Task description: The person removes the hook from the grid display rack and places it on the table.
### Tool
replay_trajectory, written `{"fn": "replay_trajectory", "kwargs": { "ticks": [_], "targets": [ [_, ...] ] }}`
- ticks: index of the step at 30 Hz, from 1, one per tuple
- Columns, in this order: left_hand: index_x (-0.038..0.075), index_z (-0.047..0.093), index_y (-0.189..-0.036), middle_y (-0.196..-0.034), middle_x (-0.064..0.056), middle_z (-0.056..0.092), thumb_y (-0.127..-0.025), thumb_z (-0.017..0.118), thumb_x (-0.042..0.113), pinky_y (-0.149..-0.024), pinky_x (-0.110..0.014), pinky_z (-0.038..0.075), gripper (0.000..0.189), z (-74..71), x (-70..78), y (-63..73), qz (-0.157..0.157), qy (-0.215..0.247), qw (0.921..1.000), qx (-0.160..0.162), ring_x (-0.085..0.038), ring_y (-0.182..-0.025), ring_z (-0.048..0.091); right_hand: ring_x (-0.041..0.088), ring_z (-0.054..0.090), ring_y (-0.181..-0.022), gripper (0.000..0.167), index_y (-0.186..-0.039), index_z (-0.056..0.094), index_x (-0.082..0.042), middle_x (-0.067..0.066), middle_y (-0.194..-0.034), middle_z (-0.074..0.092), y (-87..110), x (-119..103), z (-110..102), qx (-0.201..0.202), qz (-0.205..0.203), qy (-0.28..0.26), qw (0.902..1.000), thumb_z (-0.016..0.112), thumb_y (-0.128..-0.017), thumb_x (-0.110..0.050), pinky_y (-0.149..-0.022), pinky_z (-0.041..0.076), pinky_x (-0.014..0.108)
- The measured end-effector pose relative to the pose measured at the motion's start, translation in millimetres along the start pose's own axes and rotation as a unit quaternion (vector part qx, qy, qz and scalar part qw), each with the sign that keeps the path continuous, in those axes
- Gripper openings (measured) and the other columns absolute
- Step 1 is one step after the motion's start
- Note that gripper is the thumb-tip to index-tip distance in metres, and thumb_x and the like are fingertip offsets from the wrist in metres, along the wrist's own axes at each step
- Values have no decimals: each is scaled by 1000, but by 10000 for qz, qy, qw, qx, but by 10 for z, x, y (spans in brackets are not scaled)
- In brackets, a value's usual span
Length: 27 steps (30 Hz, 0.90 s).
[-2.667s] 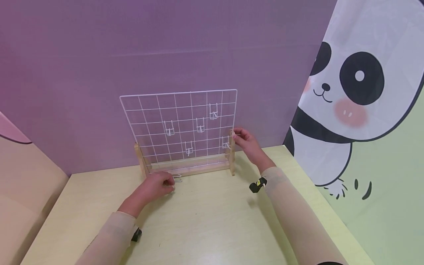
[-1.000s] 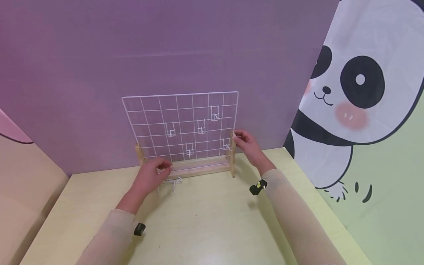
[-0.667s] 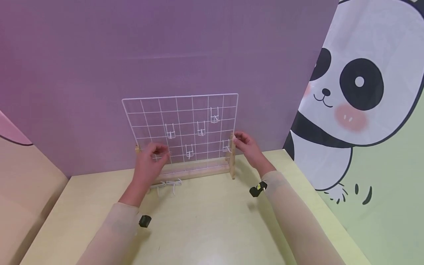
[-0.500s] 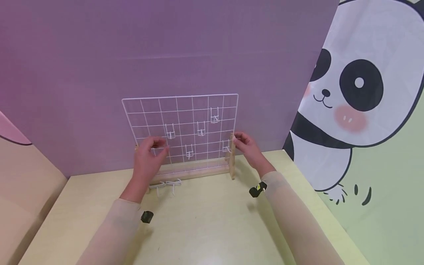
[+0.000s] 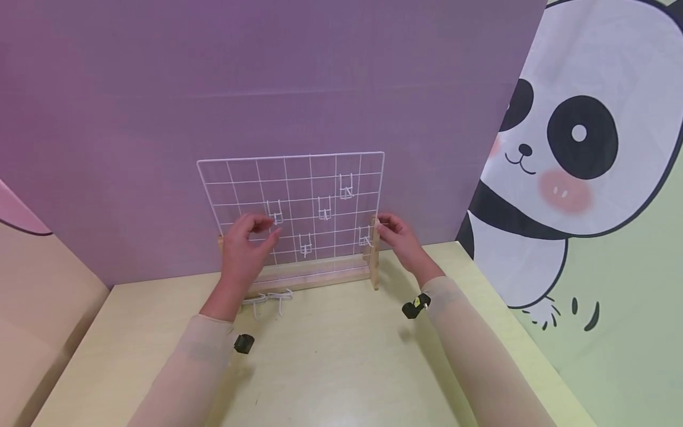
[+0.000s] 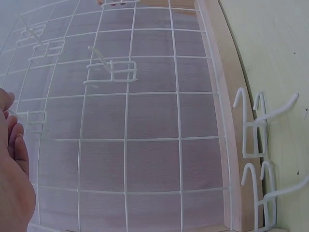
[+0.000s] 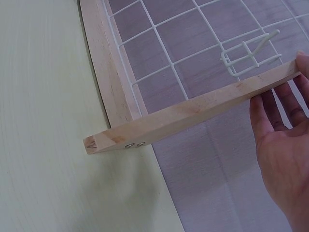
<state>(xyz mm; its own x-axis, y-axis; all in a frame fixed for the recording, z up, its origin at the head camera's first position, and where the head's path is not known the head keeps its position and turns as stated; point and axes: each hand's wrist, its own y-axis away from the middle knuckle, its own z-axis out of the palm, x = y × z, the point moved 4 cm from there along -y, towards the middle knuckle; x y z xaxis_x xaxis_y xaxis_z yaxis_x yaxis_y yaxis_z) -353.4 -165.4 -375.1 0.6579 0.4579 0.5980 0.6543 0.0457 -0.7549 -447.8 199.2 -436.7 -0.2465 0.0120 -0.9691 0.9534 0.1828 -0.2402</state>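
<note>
A white wire grid panel (image 5: 299,178) stands upright in a wooden stand (image 5: 309,277), with several white wire hooks hung on it. My left hand (image 5: 245,246) is in front of the grid's left half, thumb and fingers apart. Its fingertips are close to one hung hook (image 5: 274,212); in the left wrist view that hook (image 6: 36,121) is beside the fingers, and contact is unclear. My right hand (image 7: 285,145) grips the stand's right wooden post (image 7: 203,107) between thumb and fingers. Two loose hooks (image 6: 255,125) lean at the stand's base.
Other hooks hang at the grid's upper right (image 5: 346,187), its middle and lower down. The pale tabletop (image 5: 331,356) extends toward me. A purple backdrop (image 5: 299,77) is behind the grid, and a panda picture (image 5: 576,148) covers the right wall.
My left hand has left the loose hooks on the table and risen along the grid, then moved slightly right toward a hung hook. My right hand has stayed on the post.
</note>
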Motion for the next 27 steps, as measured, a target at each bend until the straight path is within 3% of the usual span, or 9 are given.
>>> {"fn": "replay_trajectory", "kwargs": {
  "ticks": [8, 16, 22, 27],
  "targets": [
    [-5, 76, -112, -108, -18, 76, -92, 88, -3, -91, -22, 50, 24, 35, 14, -31, 164, -99, 9998, 23, -32, -101, 69, 19, 64, -122, 33, -144, 60, 4, 6, -127, 69, 10, -13, 6, 1, -67, 0, 10000, 61, -115, -13, -123, 47, 48],
    [-3, 78, -106, -102, -15, 76, -95, 84, -2, -88, -26, 54, 13, 35, 26, -50, 59, -145, 9998, 98, -24, -96, 68, 17, 65, -119, 34, -144, 60, 6, 10, -128, 68, -1, -1, 7, -22, -41, -37, 10000, 61, -115, -11, -122, 47, 48],
    [-2, 81, -103, -98, -15, 79, -94, 85, -2, -85, -28, 56, 10, 10, 26, -62, 299, -194, 9987, 363, -22, -92, 69, 14, 66, -113, 33, -143, 60, 7, 11, -125, 69, -17, 2, 4, -62, -95, -88, 9999, 61, -114, -10, -120, 49, 46],
    [-2, 82, -100, -96, -16, 80, -92, 85, -6, -84, -21, 53, 9, -17, 17, -68, 528, -156, 9967, 590, -16, -90, 68, 13, 66, -113, 34, -143, 60, 6, 1, -120, 69, -15, 11, -2, -45, -67, -69, 9999, 62, -114, -12, -119, 50, 46]
  ]
}}
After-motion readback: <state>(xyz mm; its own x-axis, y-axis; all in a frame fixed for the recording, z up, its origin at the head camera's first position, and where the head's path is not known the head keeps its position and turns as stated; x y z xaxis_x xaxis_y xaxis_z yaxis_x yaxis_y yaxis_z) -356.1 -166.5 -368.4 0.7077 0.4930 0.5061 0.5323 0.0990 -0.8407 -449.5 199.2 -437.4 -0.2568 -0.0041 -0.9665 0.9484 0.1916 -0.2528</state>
